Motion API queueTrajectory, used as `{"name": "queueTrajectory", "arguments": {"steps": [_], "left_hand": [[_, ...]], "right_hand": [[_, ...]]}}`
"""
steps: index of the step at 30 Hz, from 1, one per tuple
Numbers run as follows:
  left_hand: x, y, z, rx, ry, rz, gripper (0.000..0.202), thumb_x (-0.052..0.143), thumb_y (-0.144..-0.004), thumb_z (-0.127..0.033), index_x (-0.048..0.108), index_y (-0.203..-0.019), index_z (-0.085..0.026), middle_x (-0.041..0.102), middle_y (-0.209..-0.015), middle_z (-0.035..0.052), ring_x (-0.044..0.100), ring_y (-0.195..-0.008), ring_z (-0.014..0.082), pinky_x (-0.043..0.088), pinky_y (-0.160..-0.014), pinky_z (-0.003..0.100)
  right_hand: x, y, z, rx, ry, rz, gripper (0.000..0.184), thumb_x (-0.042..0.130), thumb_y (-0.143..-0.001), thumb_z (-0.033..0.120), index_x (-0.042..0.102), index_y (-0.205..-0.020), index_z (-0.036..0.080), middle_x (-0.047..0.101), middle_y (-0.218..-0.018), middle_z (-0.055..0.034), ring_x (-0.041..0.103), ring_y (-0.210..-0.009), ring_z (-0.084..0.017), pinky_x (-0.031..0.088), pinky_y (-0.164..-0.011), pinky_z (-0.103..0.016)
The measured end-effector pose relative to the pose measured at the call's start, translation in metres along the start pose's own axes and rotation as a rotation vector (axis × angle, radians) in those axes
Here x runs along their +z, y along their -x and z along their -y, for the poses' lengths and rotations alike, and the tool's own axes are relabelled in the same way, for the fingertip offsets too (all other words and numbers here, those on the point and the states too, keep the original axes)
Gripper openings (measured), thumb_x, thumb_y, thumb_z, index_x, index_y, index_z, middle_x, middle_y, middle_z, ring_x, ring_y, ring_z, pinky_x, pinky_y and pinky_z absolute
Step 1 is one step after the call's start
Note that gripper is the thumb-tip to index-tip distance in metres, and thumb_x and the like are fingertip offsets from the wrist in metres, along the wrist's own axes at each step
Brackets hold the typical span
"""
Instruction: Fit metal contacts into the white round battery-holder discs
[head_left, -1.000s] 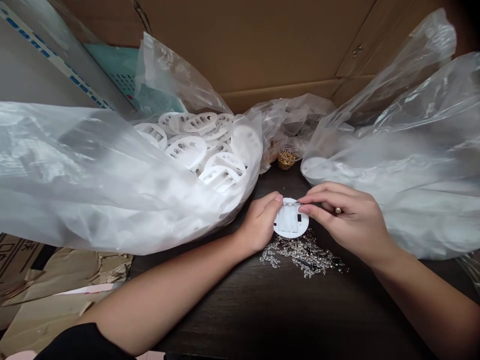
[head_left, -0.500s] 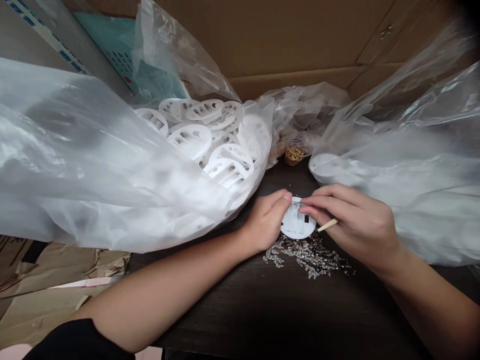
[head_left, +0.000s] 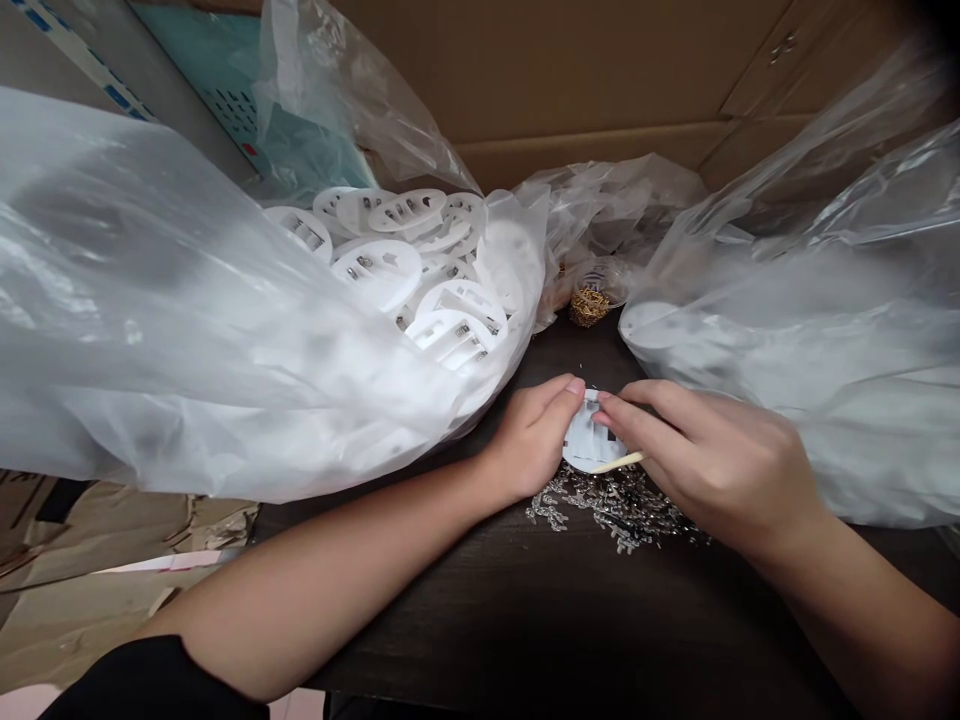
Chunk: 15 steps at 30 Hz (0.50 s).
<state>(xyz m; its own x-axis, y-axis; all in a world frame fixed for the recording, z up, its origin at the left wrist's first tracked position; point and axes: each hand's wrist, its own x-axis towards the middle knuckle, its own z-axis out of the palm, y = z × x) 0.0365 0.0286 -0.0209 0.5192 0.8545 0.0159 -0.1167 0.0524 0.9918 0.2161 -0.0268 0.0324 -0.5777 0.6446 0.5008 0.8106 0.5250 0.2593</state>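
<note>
My left hand is closed on the left edge of a round white plastic battery cover, its thumb near the top rim. Slots and recesses show on the cover's face. My right hand is closed, with thumb and fingertips at the cover's upper right. From under its fingers sticks out a thin pale wooden stick, pointing left across the cover's lower edge. Whether a small part is pinched in the right fingertips is hidden. Below the cover lies a pile of small silvery metal clips on the dark table.
A large clear plastic bag on the left holds several similar white discs. Another plastic bag with white pieces stands on the right. Behind are small gold-coloured metal parts in a bag and a cardboard wall.
My right hand has turned slightly, and the stick has swung from beside the cover to across its lower edge. My left hand still holds the cover in nearly the same place.
</note>
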Motion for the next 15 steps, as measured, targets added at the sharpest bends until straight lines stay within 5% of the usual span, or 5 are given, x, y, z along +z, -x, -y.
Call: {"name": "queueTrajectory", "arguments": {"steps": [9,15], "left_hand": [[-0.001,-0.001,0.004,-0.030,0.063,-0.011,0.039,0.043,-0.101,-0.043,0.042,-0.072,-0.019,0.041,-0.069,-0.0030,0.038,-0.063,0.0101,0.032,-0.058,0.025],[0.000,-0.002,0.001,-0.046,0.136,-0.081,0.039,0.046,-0.099,-0.044,0.045,-0.071,-0.018,0.044,-0.065,-0.0027,0.041,-0.058,0.0087,0.034,-0.053,0.022]], "right_hand": [[0.006,-0.002,0.000,0.029,-0.133,0.036,0.013,0.066,-0.093,0.015,0.075,-0.103,0.016,0.076,-0.101,-0.0051,0.063,-0.063,-0.013,0.042,-0.054,-0.031],[0.011,-0.002,0.002,0.428,-0.474,0.016,0.021,0.071,-0.092,0.028,0.074,-0.113,0.022,0.074,-0.103,-0.0043,0.065,-0.069,-0.013,0.048,-0.060,-0.030]]}}
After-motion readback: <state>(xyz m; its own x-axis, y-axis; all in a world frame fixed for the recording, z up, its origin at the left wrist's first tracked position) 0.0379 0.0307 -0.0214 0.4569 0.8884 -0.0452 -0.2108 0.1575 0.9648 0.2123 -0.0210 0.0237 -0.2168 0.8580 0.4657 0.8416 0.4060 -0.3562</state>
